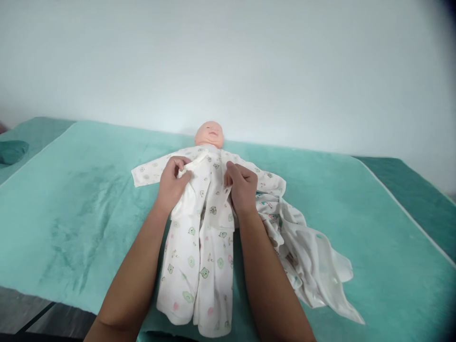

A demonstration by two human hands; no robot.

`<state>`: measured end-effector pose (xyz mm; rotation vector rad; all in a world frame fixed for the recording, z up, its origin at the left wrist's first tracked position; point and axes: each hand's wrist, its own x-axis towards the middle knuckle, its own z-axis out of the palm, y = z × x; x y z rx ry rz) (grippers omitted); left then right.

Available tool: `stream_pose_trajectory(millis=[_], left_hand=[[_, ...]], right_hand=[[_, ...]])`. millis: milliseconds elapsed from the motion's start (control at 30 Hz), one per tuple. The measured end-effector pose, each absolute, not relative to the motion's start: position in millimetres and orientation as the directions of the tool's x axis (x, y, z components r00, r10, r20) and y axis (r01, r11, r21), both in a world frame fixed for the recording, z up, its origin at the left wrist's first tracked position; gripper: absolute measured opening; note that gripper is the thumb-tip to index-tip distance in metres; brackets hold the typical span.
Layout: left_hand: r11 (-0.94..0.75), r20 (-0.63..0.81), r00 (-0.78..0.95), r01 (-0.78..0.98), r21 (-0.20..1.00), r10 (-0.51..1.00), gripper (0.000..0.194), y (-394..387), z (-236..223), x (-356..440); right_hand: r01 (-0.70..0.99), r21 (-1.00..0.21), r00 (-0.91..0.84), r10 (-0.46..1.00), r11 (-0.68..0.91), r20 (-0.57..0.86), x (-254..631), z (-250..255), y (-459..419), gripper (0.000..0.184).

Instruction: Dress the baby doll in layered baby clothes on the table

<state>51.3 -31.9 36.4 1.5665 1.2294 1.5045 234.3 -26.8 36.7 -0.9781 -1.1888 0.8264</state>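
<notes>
Down front on one teal sheet (96, 199), one pair of pants (213, 285), plus one crumpled heap of cloth (317, 256) to the right. Past that, left hand (176, 178) and right hand (242, 184) each pinch one side of one shirt (199, 183). One doll (209, 134), head at the collar.

Green cloth (377, 228) (streaked darker), under doll (209, 134), printed clothes (215, 280), crumpled fabric (313, 256)
</notes>
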Motion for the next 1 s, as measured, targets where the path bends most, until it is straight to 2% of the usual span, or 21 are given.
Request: stream_pose_trajectory(millis=[67, 167, 300, 433, 500, 567, 633, 700, 767, 833, 933, 1000], left_hand=[[-0.237, 0.31, -0.205, 0.315, 0.919, 0.928, 0.019, -27.1, 33.7, 42.4], [-0.065, 0.214, -0.253, 0.492, 0.868, 0.943, 0.021, -22.9, 33.6, 18.9], [0.133, 0.221, -0.336, 0.772, 0.622, 0.916, 0.034, -24.4, 34.0, -16.5], [0.274, 0.233, -0.385, 0.876, 0.397, 0.893, 0.046, -29.2, 31.4, -31.5], [0.253, 0.277, -0.356, 0.903, 0.347, 0.892, 0.05, -30.3, 30.9, -30.6], [0.188, 0.365, -0.313, 0.922, 0.339, 0.877, 0.055, -29.6, 31.1, -26.3], [0.05, 0.48, -0.23, 0.932, 0.358, 0.846, 0.055, -26.9, 30.8, -19.9], [-0.15, 0.572, -0.092, 0.92, 0.361, 0.815, 0.05, -22.2, 28.5, -12.4], [-0.321, 0.598, 0.06, 0.884, 0.34, 0.799, 0.042, -16.6, 23.8, -5.0], [-0.396, 0.568, 0.164, 0.863, 0.314, 0.807, 0.039, -11.2, 17.8, 1.2], [-0.347, 0.494, 0.174, 0.893, 0.285, 0.852, 0.042, -4.3, 9.3, 6.4], [-0.279, 0.455, 0.133, 0.921, 0.271, 0.881, 0.046, -0.2, 5.4, 7.5]], right_hand=[[-0.012, -0.942, 0.278, 0.906, 0.335, 0.319, 238.2, 34.2, -22.5, 0.051], [0.01, -0.971, 0.374, 0.899, 0.241, 0.227, 248.1, 27.5, -16.9, 0.046], [-0.005, -0.995, 0.398, 0.913, 0.101, 0.091, 260.9, 17.2, -13.9, 0.043], [-0.007, -1.0, 0.346, 0.938, 0.016, 0.013, 269.3, 10.3, -14.1, 0.029], [-0.017, -0.999, 0.311, 0.95, 0.049, 0.042, 272.5, 6.3, -14.5, 0.023], [-0.058, -0.994, 0.287, 0.955, 0.097, 0.077, 275.5, 1.2, -15.5, 0.031], [-0.076, -0.991, 0.273, 0.959, 0.107, 0.083, 279.1, -4.4, -17.0, 0.035], [-0.022, -0.996, 0.267, 0.961, 0.081, 0.073, 285.6, -8.8, -18.1, 0.037], [0.111, -0.992, 0.273, 0.959, 0.053, 0.081, 296.9, -11.6, -17.4, 0.039], [0.291, -0.956, 0.308, 0.944, 0.025, 0.118, 312.3, -13.3, -14.9, 0.04], [0.562, -0.827, 0.4, 0.882, -0.019, 0.251, 331.4, -14.2, -12.1, 0.037], [0.709, -0.705, 0.38, 0.825, 0.031, 0.418, 331.1, -12.5, -14.4, 0.035]])
